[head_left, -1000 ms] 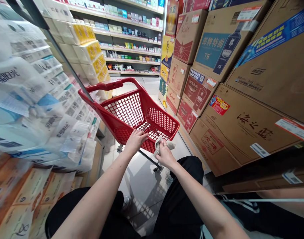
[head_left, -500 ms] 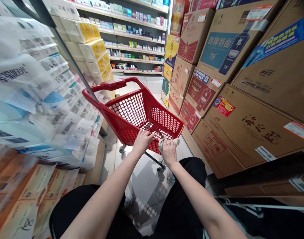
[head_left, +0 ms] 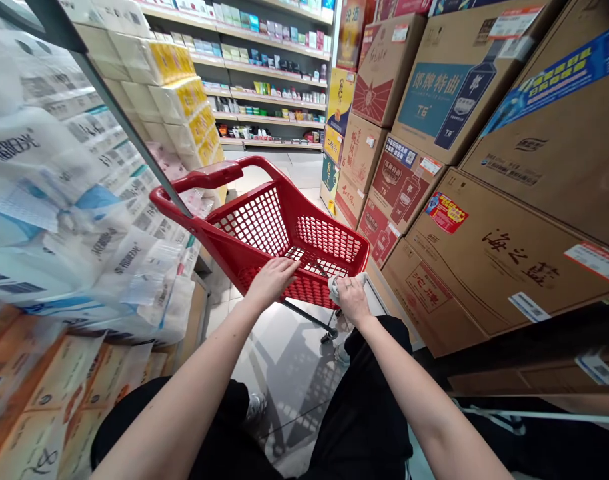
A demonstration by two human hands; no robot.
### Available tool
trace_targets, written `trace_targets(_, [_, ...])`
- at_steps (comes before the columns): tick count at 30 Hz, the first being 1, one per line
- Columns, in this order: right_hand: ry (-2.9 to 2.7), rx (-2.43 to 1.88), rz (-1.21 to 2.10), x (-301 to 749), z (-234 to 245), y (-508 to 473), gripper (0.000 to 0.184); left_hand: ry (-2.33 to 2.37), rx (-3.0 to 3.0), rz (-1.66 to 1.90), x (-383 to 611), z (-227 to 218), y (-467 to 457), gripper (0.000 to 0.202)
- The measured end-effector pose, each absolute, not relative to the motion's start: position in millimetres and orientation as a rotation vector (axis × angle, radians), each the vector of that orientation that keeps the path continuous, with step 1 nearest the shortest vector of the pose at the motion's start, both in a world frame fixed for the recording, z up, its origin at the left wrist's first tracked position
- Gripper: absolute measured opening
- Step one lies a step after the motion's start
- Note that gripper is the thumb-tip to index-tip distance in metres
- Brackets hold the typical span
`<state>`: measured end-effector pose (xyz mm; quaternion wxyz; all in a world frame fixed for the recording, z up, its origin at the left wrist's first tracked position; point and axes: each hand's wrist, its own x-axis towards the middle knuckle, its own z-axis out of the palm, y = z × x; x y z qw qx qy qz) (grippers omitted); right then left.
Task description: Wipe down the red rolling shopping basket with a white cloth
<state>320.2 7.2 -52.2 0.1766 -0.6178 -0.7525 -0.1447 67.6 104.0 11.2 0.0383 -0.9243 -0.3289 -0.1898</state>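
A small red plastic shopping cart (head_left: 264, 220) stands in a narrow shop aisle in front of me, its basket holding nothing I can see. My left hand (head_left: 270, 278) rests on the near rim of the basket with its fingers laid over the edge. My right hand (head_left: 353, 298) is closed on a pale cloth (head_left: 335, 287) and presses it against the near right corner of the rim. My legs in black trousers show below.
Stacked brown cardboard boxes (head_left: 484, 200) line the right side of the aisle. Wrapped packs of tissue paper (head_left: 74, 200) fill the left side. Shelves of small goods (head_left: 269, 73) stand at the far end. The tiled floor (head_left: 279, 353) lies under the cart.
My right hand has slid the cloth rightward along the near rim to the corner. The cart has shifted slightly. My left hand keeps its place on the rim.
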Motion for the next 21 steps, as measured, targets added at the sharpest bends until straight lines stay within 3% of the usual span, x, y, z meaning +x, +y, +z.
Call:
trace_targets(11, [-2.063,-1.819,-0.318,347.7,-44.0,21.5,0.030,-1.210,-2.596,-0.412,57.5,34.3,120.8,0.029])
trace_targets(21, [-2.028,-1.799,-0.326,264.0,-22.9,42.8,0.030,-1.291,-2.547,-0.402,62.8,40.0,95.2,0.031])
